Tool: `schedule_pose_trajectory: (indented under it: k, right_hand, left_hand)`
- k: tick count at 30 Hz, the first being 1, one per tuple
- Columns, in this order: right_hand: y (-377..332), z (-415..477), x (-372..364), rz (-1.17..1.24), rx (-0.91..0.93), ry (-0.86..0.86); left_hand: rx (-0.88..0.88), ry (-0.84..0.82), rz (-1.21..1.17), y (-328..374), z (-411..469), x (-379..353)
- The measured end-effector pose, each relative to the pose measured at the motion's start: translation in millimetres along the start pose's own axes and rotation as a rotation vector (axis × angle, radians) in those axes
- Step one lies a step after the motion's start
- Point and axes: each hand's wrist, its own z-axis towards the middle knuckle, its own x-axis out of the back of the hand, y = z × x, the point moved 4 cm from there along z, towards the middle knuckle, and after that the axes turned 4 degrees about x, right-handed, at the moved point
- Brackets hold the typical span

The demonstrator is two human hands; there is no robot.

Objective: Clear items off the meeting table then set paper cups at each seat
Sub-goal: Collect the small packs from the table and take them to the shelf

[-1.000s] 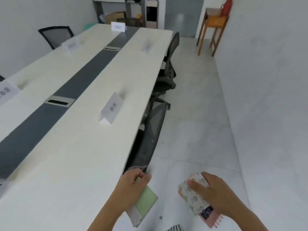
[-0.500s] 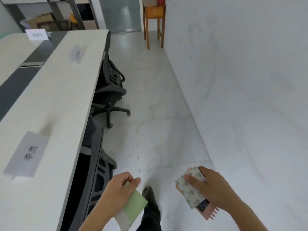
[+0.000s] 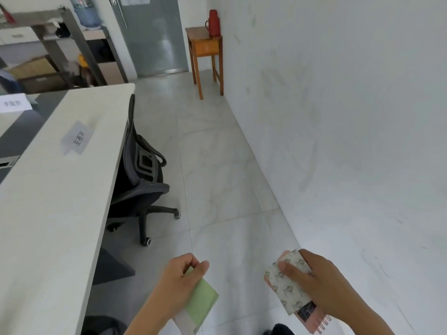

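My left hand (image 3: 180,280) grips a thin green-and-white booklet (image 3: 199,304) low in the view, over the floor. My right hand (image 3: 319,284) holds a small stack of notebooks (image 3: 289,288): a grey patterned one on top and a pink spiral-bound one beneath. The long white meeting table (image 3: 48,201) runs along the left, apart from both hands. On it stand a name card (image 3: 77,137) near the edge and another name card (image 3: 14,102) at the far end. No paper cups are in view.
A black office chair (image 3: 137,175) is tucked at the table's right side. A tiled aisle runs between table and white wall. At the far end stand a wooden stool (image 3: 205,56) with a red thermos (image 3: 212,22), a glass door (image 3: 152,35), shelves with boxes (image 3: 36,68).
I have walked forward along the aisle and turned right; the table has slid left and the far door and stool are closer. Both hands keep the same items.
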Motion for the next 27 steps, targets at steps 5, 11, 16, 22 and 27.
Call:
schedule_pose_trajectory:
  k: [5, 11, 16, 22, 27]
  right_hand:
    - [1, 123, 36, -0.074, -0.041, -0.052]
    - [-45, 302, 110, -0.170, 0.026, -0.053]
    - [-123, 431, 155, -0.223, 0.152, -0.115]
    - [-180, 575, 156, -0.219, 0.213, -0.229]
    - [-234, 704, 156, -0.190, 0.172, -0.268]
  left_hand:
    - [0.049, 0.002, 0.054, 37, 117, -5]
    - [0.011, 0.093, 0.101, 132, 259, 8]
    - [0.026, 0.217, -0.008, 189, 351, 48]
    - [0.168, 0.288, -0.170, 177, 474, 97]
    - [0.233, 0.285, -0.165, 197, 605, 157]
